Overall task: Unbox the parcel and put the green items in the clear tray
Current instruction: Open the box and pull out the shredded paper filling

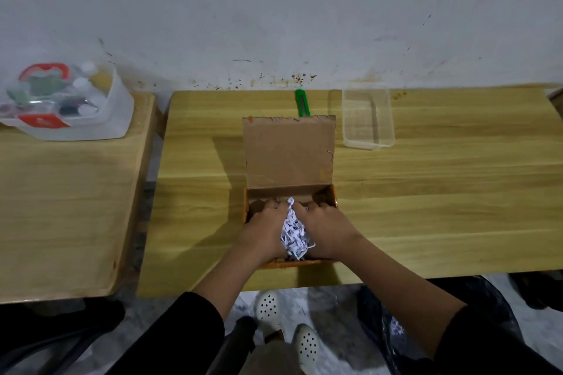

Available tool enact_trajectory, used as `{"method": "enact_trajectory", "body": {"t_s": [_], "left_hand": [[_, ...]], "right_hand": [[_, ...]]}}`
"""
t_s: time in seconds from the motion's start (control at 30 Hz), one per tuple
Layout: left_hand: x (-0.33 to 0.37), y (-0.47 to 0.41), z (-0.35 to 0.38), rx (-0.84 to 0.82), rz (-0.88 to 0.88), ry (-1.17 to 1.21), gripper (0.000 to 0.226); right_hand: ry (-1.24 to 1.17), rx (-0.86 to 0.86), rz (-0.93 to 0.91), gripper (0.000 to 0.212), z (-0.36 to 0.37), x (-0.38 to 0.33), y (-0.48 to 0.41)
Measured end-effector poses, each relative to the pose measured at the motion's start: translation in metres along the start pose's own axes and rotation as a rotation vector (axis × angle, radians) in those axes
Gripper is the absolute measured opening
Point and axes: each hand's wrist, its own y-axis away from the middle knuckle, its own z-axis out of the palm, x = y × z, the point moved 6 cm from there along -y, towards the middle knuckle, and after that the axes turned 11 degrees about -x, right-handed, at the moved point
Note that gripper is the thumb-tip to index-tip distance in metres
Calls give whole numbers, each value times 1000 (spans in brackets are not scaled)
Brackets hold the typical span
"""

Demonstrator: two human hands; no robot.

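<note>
My left hand and right hand are pressed together inside the open parcel, bunched around a wad of shredded paper to clear the packing. No green items show in it. Its lid stands up out of my way; beyond it lie a green tool and, right of that, the empty clear tray.

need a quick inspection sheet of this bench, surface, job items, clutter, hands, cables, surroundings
surface: light wooden table, bare grain showing
job's things: brown cardboard box open, lid flap upright; clear plastic tray right of the flap, nothing seen inside; green items not visible in box
clutter: crumpled white printed paper in box; green utility knife behind flap
grippers: left hand and right hand inside box, both pressed against the paper
cables: nothing seen
surroundings: second wooden table at left carrying translucent storage tub; scuffed white wall
</note>
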Motion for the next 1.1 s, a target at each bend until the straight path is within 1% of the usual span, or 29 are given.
{"method": "enact_trajectory", "body": {"t_s": [0.1, 0.27, 0.33, 0.5, 0.67, 0.73, 0.8, 0.93, 1.1], "left_hand": [[0, 0, -1, 18, 9, 28, 81], [7, 3, -5, 80, 1, -2, 65], [8, 5, -4, 100, -6, -9, 62], [9, 9, -5, 182, -8, -50, 73], [16, 20, -17, 350, 16, -87, 77], [18, 26, -22, 376, 9, -93, 77], [17, 30, -28, 378, 0, -91, 76], [19, 36, -46, 369, -13, -87, 76], [46, 42, -80, 393, 40, -76, 77]], "right_hand": [[-65, 11, 17, 68, -2, 1, 1], [-167, 43, 72, 65, -1, 2, 9], [-202, 72, 84, 65, 0, 3, 10], [-253, 143, 67, 68, 2, 4, 11], [-314, 315, 50, 71, -8, 4, 16], [-336, 350, 32, 75, -12, 2, 17], [-332, 353, 21, 77, -17, 1, 18], [-359, 303, -10, 75, -36, -1, 20], [-351, 307, -9, 71, -66, 18, 22]]}}
